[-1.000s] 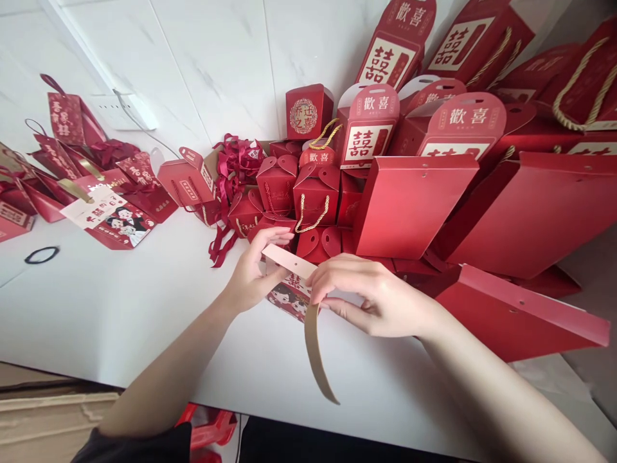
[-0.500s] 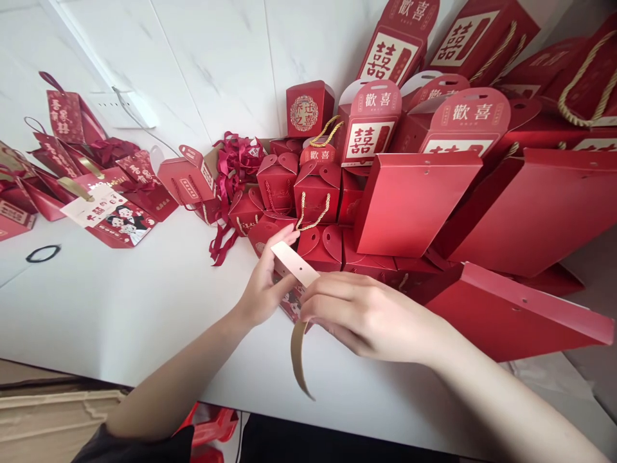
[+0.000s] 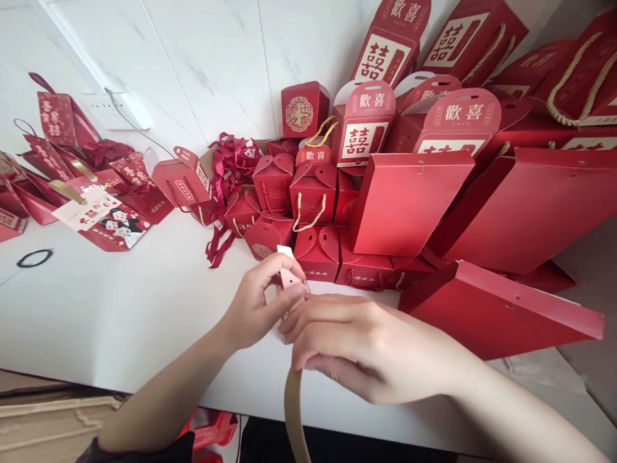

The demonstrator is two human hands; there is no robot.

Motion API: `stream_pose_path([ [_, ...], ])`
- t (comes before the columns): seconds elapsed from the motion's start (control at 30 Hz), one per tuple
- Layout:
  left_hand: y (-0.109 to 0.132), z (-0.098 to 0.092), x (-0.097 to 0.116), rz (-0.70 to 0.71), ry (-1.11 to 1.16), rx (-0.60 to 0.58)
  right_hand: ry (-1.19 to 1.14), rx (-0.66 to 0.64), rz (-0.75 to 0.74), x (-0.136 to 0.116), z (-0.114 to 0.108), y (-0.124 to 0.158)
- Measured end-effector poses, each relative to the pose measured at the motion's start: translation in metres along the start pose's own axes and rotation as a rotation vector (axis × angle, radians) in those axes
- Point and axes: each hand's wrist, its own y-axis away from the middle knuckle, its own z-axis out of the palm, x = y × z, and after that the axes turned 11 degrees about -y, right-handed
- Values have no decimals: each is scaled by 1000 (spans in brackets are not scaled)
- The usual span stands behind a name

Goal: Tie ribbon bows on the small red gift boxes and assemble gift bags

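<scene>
A small gift box with a pale pink top strip (image 3: 290,278) stands between my hands, mostly hidden by them; a small hole shows in the strip. My left hand (image 3: 263,299) is closed on the strip, fingers behind and thumb in front. My right hand (image 3: 349,341) pinches a gold ribbon (image 3: 294,411) close to the box, and the ribbon's free length hangs down past the table's front edge. Just behind the hands are small red boxes (image 3: 317,254) with round-holed flaps.
Large red boxes (image 3: 414,202) crowd the right side. Dark red ribbons (image 3: 234,164) are heaped near the wall. At the left lie a cartoon-printed box (image 3: 118,225), more red bags and a black loop (image 3: 35,258). A red stool (image 3: 212,427) shows below the table edge.
Both hands have moved lower, with the box turned more upright. My left fingers now close over the strip's top. More of the ribbon hangs below my right hand.
</scene>
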Motion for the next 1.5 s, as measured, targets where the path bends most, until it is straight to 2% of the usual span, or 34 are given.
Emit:
stream_pose_path([
  [0.17,-3,-21,26,-83,-40,-288,-17,-30,-63,-12,-7,1],
  [0.3,-16,-33,38,-121,-155,-404,31,76,15,-15,-26,9],
  [0.37,-26,-33,40,-92,-247,-393,74,124,86,-15,-38,15],
  [0.47,-42,-27,36,-39,-384,-275,207,107,228,-14,-51,25],
  [0.63,-65,-14,17,139,-368,-128,445,72,374,-13,-57,32],
  [0.7,-69,-12,9,248,-376,-111,455,67,373,-9,-56,31],
  [0.8,-70,-12,2,341,-376,-170,418,65,378,-1,-54,28],
  [1.07,-67,-6,-5,133,-358,-272,351,129,375,11,-56,26],
  [1.2,-65,-3,-5,64,-434,-359,494,248,411,16,-50,22],
  [1.3,-61,-5,0,8,-461,-366,527,356,452,20,-41,17],
  [1.4,-54,-8,12,-45,-415,-358,342,478,455,23,-32,12],
  [1.5,-46,-13,27,-74,-409,-320,8,542,399,25,-24,8],
])
